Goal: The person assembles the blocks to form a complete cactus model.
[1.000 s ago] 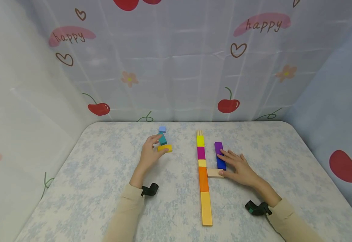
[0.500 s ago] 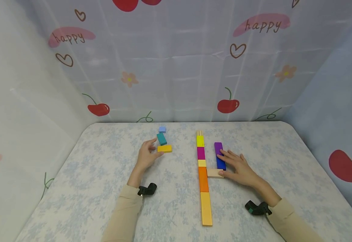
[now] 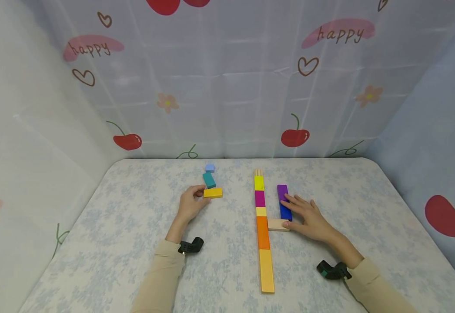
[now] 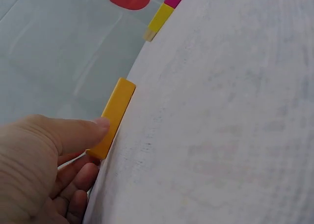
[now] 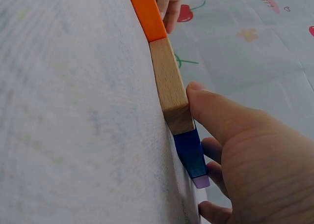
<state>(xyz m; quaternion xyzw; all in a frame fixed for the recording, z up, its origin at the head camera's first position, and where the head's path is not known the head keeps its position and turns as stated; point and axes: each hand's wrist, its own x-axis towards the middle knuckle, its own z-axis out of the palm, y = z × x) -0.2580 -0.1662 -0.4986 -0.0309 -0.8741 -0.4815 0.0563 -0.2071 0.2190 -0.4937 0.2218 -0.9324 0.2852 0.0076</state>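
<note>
My left hand [image 3: 190,203] pinches the left end of a yellow-orange block [image 3: 213,193]; in the left wrist view the thumb lies along the block's face and the other fingers curl at its near end. Just beyond it lie a teal block [image 3: 209,180] and a small light-blue block [image 3: 209,168]. My right hand [image 3: 309,219] is spread, its thumb at the end of a plain wooden block [image 3: 277,224]. Its fingers rest over a blue block [image 3: 285,212], partly covered, which lines up with a purple block [image 3: 282,190]. The wooden block stands out sideways from an orange block [image 3: 263,233].
A straight row of blocks runs up the table [image 3: 133,261]: a long light-orange block [image 3: 266,271], the orange one, pale yellow [image 3: 261,211], magenta [image 3: 260,198] and bright yellow [image 3: 259,183], with thin wooden pieces [image 3: 258,172] at the far end. A printed curtain [image 3: 227,87] hangs behind.
My left hand has drawn back from over the teal block and closed its thumb and fingers on the yellow-orange block's left end. The right hand and the other blocks have stayed put.
</note>
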